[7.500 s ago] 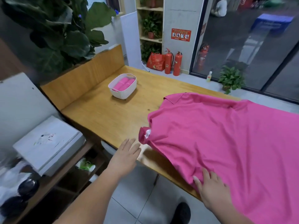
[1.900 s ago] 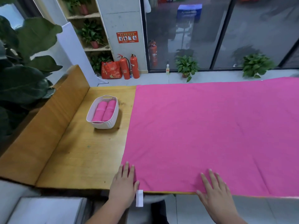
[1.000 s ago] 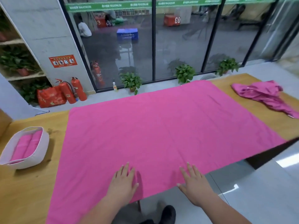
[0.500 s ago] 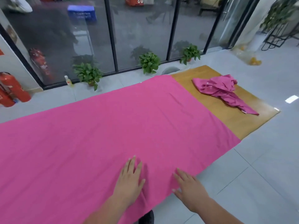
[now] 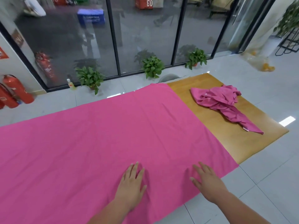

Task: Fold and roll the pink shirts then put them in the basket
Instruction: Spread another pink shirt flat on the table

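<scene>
Plain pink shirt (image 5: 113, 143) & crumpled pink shirt (image 5: 221, 101) on tan wood table (image 5: 242, 139); red extinguishers (image 5: 17, 89).

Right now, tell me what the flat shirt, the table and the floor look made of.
Flat shirt: soft matte fabric, probably a cotton knit; it lies limp with fine creases, no sheen.
Table: wood or wood veneer, smooth satin finish; warm grain streaks show.
Floor: glossy pale tile, likely ceramic; grout lines and reflected light.

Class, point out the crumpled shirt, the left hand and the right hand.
Crumpled shirt (image 5: 220, 101), head view, its bunched middle.
Left hand (image 5: 131, 185), head view, back of the hand.
Right hand (image 5: 206, 182), head view, back of the hand.
</scene>
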Demonstrator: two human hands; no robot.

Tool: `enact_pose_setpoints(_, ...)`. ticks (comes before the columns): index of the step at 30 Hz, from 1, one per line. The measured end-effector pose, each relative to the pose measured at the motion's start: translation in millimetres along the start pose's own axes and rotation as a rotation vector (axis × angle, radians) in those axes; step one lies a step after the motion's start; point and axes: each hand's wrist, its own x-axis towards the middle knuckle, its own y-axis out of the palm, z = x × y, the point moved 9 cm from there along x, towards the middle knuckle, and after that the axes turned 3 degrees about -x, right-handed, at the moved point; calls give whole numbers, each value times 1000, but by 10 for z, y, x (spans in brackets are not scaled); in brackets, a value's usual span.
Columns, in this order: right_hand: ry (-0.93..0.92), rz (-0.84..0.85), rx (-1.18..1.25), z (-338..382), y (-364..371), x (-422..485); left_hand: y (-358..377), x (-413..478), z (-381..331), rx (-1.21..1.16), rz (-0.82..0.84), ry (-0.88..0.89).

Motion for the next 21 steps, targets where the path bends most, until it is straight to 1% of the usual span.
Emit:
enact_pose_setpoints(5,-97,-49,-65,-519,-392,559,21,83,-325,15,-6,-121)
enact_pose_setpoints(9,-179,2,-76,-950,-497,1010,101,130,-798,-15,16,-202)
enact_pose_setpoints(12,-216,67,-92,-1302,-342,1263,264,126,-1086,21,42,-268)
enact_pose_setpoints(14,-232,97,-85,-1496,-212,1220,385,58,-1204,32,58,-329)
enact_pose_setpoints(17,-265,45,-85,-1629,-190,1025,522,-52,-1271,31,47,-407)
enact_pose_setpoints(21,-261,-7,-68,-1707,-196,936,595,-149,-1338,31,34,-414)
